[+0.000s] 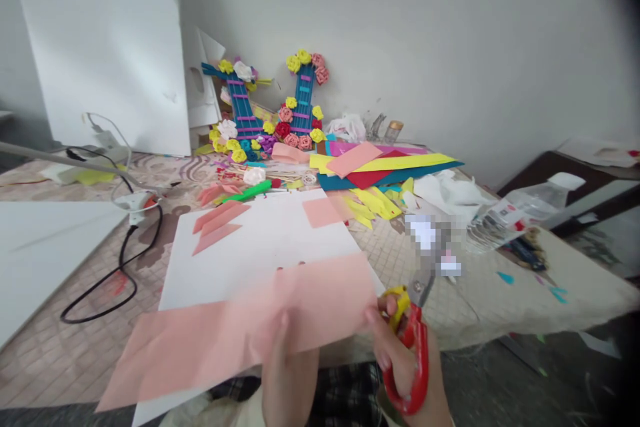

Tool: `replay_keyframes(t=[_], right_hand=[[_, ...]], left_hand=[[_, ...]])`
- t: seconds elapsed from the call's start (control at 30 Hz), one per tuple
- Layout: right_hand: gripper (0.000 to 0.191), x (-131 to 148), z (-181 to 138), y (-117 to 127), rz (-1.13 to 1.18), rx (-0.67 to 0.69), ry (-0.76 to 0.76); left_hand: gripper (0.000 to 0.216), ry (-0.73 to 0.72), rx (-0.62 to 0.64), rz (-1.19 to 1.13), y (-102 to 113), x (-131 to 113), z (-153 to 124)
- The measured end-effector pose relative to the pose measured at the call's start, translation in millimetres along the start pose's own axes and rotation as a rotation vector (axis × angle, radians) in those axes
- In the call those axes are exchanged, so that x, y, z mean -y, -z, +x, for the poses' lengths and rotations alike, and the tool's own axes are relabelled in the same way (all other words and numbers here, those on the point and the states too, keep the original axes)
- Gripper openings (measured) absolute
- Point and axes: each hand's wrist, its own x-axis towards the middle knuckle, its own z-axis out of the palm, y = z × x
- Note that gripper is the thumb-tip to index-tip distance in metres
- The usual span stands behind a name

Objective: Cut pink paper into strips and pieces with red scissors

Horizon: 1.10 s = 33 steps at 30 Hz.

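Your left hand (286, 355) is at the table's (465, 310) near edge, its thumb (284, 322) raised and pointing away from you, closed in a pinch with the fingers hidden underneath. Your left forearm (290, 403) comes almost straight up from below that edge. Your right hand (399, 355) is farther right along it, apart from the left, fingers curled in a grip, thumb reaching leftward; your right forearm (439, 407) slants up and inward.
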Motion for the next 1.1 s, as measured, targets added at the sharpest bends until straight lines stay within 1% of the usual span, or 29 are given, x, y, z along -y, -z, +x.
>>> replay_keyframes(t=[0.07,0.13,0.2,0.3,0.37,0.43,0.6,0.73,0.83,0.9,1.03,1.1], right_hand=[[0.039,-2,4,-3,0.017,-0.015,-0.003],[0.042,-5,10,-5,0.039,-0.008,-0.019],[0.045,-10,15,-6,0.042,0.0,-0.041],[0.044,-16,21,-3,0.007,0.006,-0.056],[0.042,-19,24,1,-0.035,0.011,-0.048],[0.04,-21,28,5,-0.091,0.004,-0.049],[0.042,-21,37,7,-0.097,-0.048,-0.032],[0.038,-16,42,7,-0.164,-0.046,0.004],[0.04,-14,47,11,-0.191,-0.059,-0.004],[0.042,-15,50,13,-0.17,-0.072,-0.007],[0.042,-14,56,10,-0.102,-0.082,-0.029],[0.04,-14,58,6,-0.074,-0.075,-0.006]], left_hand=[[0.03,0.028,-0.011,-0.041,-2,-3,6],[0.029,0.064,-0.001,-0.099,-4,-1,11],[0.027,0.076,0.049,-0.127,-5,6,15],[0.031,0.118,0.13,-0.093,-6,15,19],[0.031,0.168,0.135,-0.077,-8,17,21],[0.032,0.181,0.116,-0.087,-9,16,23],[0.032,0.131,0.052,-0.12,-11,7,29],[0.029,0.058,0.014,-0.087,-10,-3,33],[0.03,0.085,0.061,-0.024,-8,-10,37],[0.033,0.093,0.1,0.013,-8,-13,39],[0.036,0.038,0.136,0.037,-8,-12,40],[0.034,0.013,0.143,0.052,-7,-7,39]])
